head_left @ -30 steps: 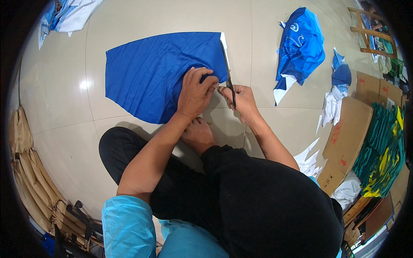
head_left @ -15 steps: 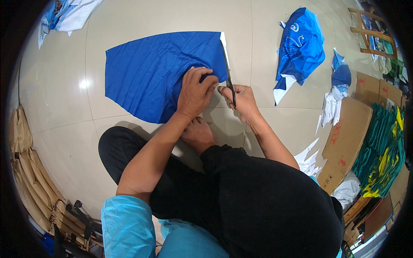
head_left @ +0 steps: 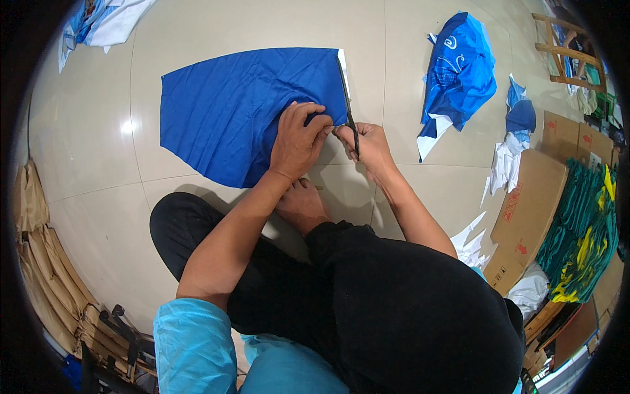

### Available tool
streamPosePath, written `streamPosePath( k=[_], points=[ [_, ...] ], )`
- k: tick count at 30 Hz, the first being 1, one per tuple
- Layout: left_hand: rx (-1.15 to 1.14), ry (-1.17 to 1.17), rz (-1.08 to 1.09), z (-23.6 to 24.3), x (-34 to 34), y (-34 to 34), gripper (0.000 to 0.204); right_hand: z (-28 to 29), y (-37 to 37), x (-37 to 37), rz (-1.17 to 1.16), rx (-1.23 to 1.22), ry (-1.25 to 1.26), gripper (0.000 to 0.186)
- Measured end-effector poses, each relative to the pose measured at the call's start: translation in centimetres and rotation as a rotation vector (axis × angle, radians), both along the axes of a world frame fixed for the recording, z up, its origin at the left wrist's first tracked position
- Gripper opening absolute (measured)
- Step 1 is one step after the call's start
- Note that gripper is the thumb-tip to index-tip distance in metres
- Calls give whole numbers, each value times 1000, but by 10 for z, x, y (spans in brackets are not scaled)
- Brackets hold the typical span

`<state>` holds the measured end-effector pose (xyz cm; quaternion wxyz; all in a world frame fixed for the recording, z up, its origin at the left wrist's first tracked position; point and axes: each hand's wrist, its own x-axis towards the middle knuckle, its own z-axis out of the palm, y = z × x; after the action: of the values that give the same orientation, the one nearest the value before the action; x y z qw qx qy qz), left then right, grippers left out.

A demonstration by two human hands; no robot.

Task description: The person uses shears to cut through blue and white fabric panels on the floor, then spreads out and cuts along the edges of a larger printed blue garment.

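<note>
A piece of dark blue cloth (head_left: 223,105) lies spread on the tiled floor in front of me, with a narrow white strip (head_left: 346,71) along its right edge. Bent over the cloth's lower right part, my left hand (head_left: 295,146) pinches it near the corner. My right hand (head_left: 369,146) grips the handles of black scissors (head_left: 348,108). Their blades point away from me along the cloth's right edge, beside the white strip. Just below my left hand is my bare foot (head_left: 304,205).
A crumpled blue printed cloth (head_left: 461,72) lies to the right, with white scraps (head_left: 506,161) beyond it. Cardboard (head_left: 528,217) and stacked green and yellow cloth (head_left: 577,226) stand at the right. A wooden stool (head_left: 567,52) is at far right, brown wrapped bundles (head_left: 49,262) at left.
My right hand and the scissors have moved slightly up and closer to the cloth, and the scissor handles look closer together. My left hand stays in place on the cloth.
</note>
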<state>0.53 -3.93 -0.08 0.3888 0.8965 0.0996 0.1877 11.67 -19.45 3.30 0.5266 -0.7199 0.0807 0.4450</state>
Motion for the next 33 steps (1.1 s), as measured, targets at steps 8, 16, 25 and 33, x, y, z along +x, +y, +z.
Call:
streamPosePath(
  k=[8,16,25,33],
  points=[
    [6,0,11,1,1,0,13,-3,-1,-1,-23,21,16,30],
    [-7,-12,6,-3,-1,0,16,1,1,0,-20,29,27,32],
    [-34,-20,-5,-3,-1,1,16,-2,7,7,-36,21,8,36],
    [-20,-12,15,-2,-1,1,14,2,11,8,-33,11,2,34]
  ],
)
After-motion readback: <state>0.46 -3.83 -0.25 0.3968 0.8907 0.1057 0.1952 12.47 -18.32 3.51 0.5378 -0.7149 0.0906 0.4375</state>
